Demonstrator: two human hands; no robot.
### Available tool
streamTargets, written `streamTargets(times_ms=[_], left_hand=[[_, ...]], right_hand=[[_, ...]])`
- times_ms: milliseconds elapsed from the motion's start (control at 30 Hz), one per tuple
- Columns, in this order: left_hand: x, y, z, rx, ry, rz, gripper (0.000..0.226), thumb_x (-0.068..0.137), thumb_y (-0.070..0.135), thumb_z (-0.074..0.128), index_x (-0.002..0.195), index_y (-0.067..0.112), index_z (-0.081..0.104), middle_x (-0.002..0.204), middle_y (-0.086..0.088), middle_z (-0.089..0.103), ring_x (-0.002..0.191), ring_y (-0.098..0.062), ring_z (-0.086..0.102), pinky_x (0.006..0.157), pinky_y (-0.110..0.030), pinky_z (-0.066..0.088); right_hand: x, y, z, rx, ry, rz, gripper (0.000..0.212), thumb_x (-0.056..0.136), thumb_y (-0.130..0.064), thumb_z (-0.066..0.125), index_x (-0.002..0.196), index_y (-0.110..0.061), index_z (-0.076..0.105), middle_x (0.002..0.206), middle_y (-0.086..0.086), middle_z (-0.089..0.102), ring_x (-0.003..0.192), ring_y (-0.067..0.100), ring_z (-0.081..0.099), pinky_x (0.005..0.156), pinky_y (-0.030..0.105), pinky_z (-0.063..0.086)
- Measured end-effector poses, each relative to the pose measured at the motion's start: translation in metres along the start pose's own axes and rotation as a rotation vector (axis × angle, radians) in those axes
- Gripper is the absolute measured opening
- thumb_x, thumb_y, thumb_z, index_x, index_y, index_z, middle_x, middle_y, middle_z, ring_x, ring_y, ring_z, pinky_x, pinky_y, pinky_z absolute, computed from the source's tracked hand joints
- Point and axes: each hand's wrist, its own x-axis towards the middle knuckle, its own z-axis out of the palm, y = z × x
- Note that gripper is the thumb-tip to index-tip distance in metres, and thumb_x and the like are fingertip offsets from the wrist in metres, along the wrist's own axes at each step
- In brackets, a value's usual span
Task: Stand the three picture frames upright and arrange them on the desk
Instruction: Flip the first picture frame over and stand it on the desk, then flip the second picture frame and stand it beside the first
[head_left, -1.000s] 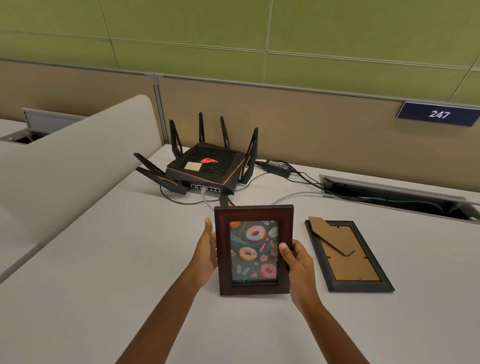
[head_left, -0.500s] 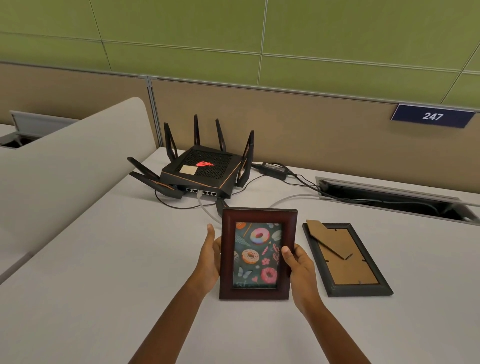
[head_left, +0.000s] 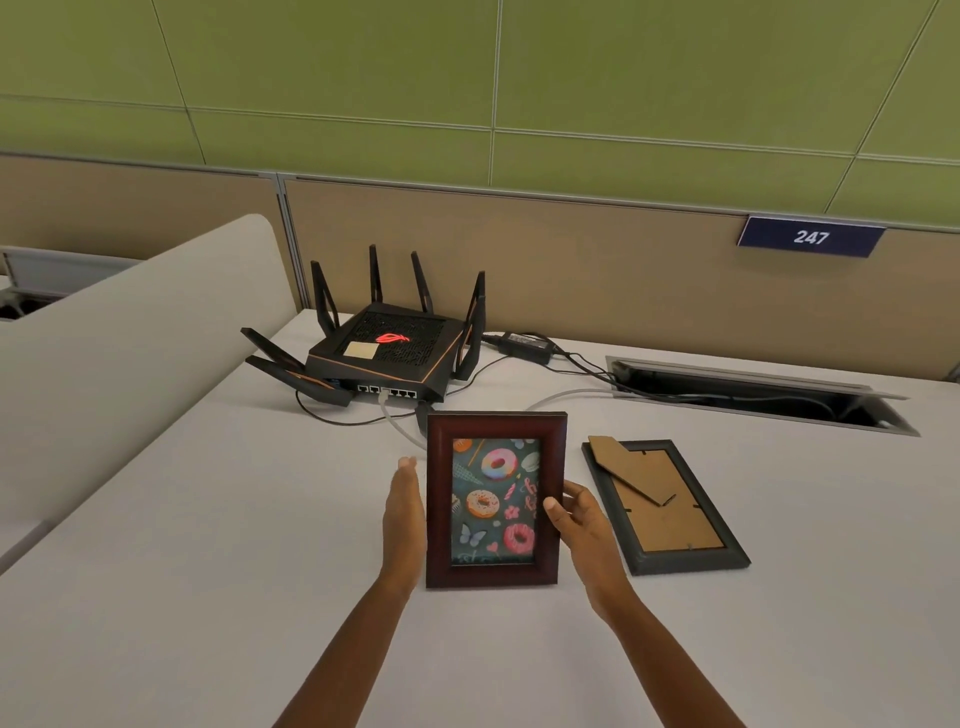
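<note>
The red-brown frame (head_left: 495, 500) stands upright on the surface (head_left: 208, 545), just in front of the router (head_left: 387, 356). Left hand (head_left: 404, 514) flat beside it, right hand (head_left: 579, 514) loosely pinching its edge. Best release slowly, checking the stand holds. The black frame (head_left: 665, 506) lies face-down right of it. No containers.

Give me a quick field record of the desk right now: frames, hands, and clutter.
frames in view: two
brown frame: upright on desk, donut picture facing camera
black frame: flat, face down, cardboard stand showing, right of brown frame
left hand: open beside brown frame's left edge
right hand: on its right edge, thumb on front
router: behind brown frame, cables attached
third frame: not in view
</note>
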Motion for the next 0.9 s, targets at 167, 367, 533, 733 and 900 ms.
streamTargets(times_ms=[167,367,533,733,900], left_hand=[[-0.016,0.013,0.003,0.297,0.316,0.437,0.047,0.094,0.029,0.032,0.136,0.009,0.033,0.147,-0.015,0.034,0.136,-0.029,0.033,0.107,-0.04,0.033],[-0.045,0.019,0.024,0.55,0.129,0.92,0.047,0.091,0.027,0.033,0.135,0.009,0.03,0.149,-0.013,0.026,0.137,-0.023,0.026,0.106,-0.041,0.032],[-0.066,0.004,0.062,0.714,-0.094,1.094,0.048,0.09,0.024,0.037,0.135,0.01,0.028,0.149,-0.009,0.028,0.135,-0.019,0.024,0.111,-0.036,0.031],[-0.084,-0.025,0.111,0.79,-0.285,0.882,0.053,0.094,0.028,0.037,0.142,0.013,0.02,0.15,0.0,0.009,0.143,-0.016,0.011,0.115,-0.032,0.015],[-0.095,-0.054,0.149,0.837,-0.396,0.438,0.061,0.096,0.038,0.029,0.144,0.016,-0.002,0.157,-0.005,-0.007,0.145,-0.014,-0.004,0.117,-0.026,0.003]], right_hand=[[-0.01,0.005,-0.019,-0.14,0.107,-0.046,0.021,0.089,-0.019,0.052,0.11,-0.021,0.051,0.107,-0.002,0.056,0.103,0.014,0.053,0.082,0.021,0.043],[-0.02,0.001,-0.057,-0.327,0.207,-0.109,0.026,0.092,-0.017,0.047,0.117,-0.008,0.051,0.106,0.002,0.055,0.101,0.015,0.052,0.083,0.018,0.041],[-0.028,-0.002,-0.096,-0.464,0.247,-0.118,0.029,0.092,-0.015,0.047,0.118,-0.003,0.05,0.114,0.014,0.058,0.101,0.022,0.054,0.087,0.027,0.042],[-0.03,-0.003,-0.135,-0.652,0.282,-0.102,0.034,0.091,-0.014,0.048,0.123,-0.003,0.048,0.131,0.019,0.05,0.121,0.032,0.047,0.099,0.036,0.039],[-0.026,0.002,-0.165,-0.722,0.227,0.008,0.044,0.092,-0.019,0.047,0.131,-0.001,0.039,0.136,0.021,0.044,0.126,0.033,0.041,0.105,0.042,0.036]])
